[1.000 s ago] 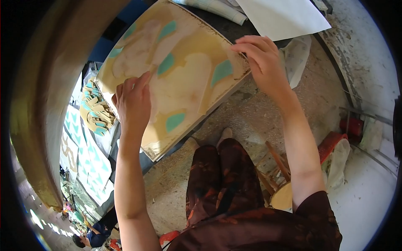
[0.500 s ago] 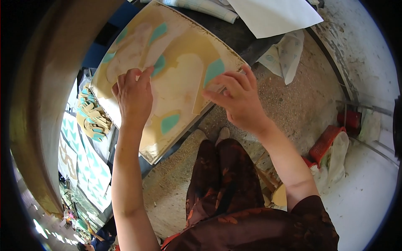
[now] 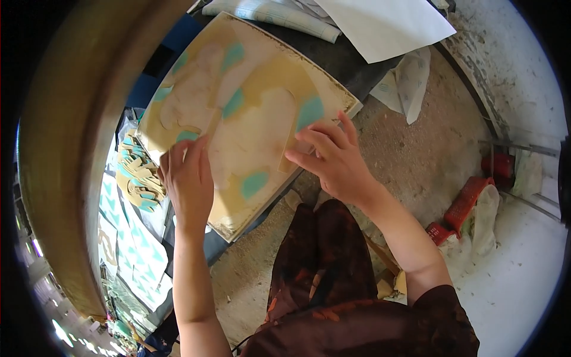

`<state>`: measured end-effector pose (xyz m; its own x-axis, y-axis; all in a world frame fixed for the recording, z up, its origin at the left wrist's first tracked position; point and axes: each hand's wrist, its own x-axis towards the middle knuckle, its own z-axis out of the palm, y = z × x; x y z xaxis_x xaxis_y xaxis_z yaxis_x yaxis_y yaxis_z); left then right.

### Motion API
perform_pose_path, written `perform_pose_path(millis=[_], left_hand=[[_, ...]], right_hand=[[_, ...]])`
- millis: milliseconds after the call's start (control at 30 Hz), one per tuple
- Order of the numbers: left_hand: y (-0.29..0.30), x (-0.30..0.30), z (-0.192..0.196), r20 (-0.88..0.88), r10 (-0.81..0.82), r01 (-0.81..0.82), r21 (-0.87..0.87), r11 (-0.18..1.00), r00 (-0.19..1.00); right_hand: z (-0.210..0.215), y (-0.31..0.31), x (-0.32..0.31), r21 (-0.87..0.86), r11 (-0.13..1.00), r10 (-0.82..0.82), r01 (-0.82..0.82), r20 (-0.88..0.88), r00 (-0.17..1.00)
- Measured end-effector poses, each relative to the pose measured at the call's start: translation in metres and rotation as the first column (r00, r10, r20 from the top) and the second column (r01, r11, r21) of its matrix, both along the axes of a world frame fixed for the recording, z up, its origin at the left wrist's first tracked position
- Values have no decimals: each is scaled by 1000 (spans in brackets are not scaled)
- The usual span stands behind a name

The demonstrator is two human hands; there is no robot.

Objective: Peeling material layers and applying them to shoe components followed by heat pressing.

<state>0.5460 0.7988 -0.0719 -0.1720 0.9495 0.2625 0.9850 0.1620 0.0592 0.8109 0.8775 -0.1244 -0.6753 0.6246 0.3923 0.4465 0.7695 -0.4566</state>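
Observation:
A pale, worn board (image 3: 253, 134) lies tilted before me, with flat tan cut-out pieces on it that carry teal patches. My left hand (image 3: 187, 172) is over the board's left edge, fingers bent and close together. Its fingertips are beside a teal patch (image 3: 188, 135); what they pinch, if anything, is hidden. Over the board's right side, my right hand (image 3: 333, 154) has its thumb and index finger apart, the other fingers raised. Those two tips are at the narrow tan strip (image 3: 288, 156) of a piece with a teal patch (image 3: 310, 113).
Left of the board is a pile of tan and teal cut-outs (image 3: 140, 172), with patterned teal-and-white sheets (image 3: 140, 262) below. A white sheet (image 3: 386, 27) and a roll (image 3: 273, 21) are at the back. Red baskets (image 3: 467, 205) stand by the right wall.
My left hand has come down and off the middle of the board, uncovering a teal patch. My right hand's thumb and index finger have spread farther apart. The view has shifted slightly.

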Motion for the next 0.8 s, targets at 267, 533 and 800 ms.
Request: perform_pose_path(millis=[267, 533, 800], left_hand=[[-49, -34, -7, 71, 94, -93, -18, 996, 993], [-61, -54, -12, 154, 203, -189, -99, 977, 967], [-26, -98, -27, 187, 73, -64, -53, 997, 980]], right_hand=[[5, -5, -2, 20, 1000, -16, 15, 21, 1000], [10, -13, -9, 7, 999, -32, 31, 60, 998], [22, -1, 1, -35, 986, -163, 162, -55, 985]])
